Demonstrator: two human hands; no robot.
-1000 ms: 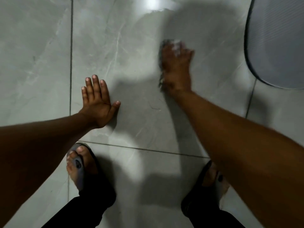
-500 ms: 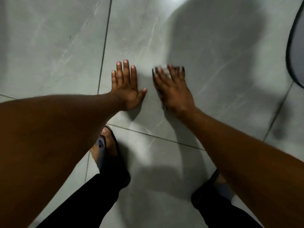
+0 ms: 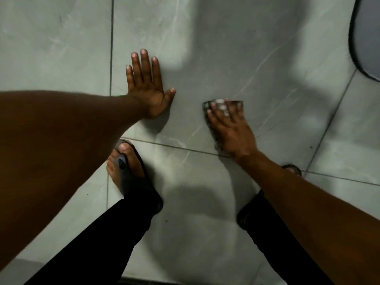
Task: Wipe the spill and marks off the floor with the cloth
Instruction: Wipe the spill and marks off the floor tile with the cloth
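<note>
My right hand (image 3: 232, 128) presses flat on a small dark patterned cloth (image 3: 221, 103) against the grey tiled floor (image 3: 226, 48). Only the cloth's far edge and left edge peek out from under the fingers and palm. My left hand (image 3: 147, 87) lies flat on the same tile with fingers spread, holding nothing, about a hand's width left of the cloth. No distinct spill shows; a few small dark specks (image 3: 311, 147) dot the tile to the right of the cloth.
My feet in dark sandals stand just behind the hands, the left foot (image 3: 127, 171) near the grout line (image 3: 185, 148), the right foot (image 3: 292, 169) mostly hidden by my arm. A grey mat with a dark rim (image 3: 368, 38) lies at the upper right.
My right hand slid the cloth from far ahead back toward me, then off to the right, away from my left hand. The left hand stayed planted on the floor.
</note>
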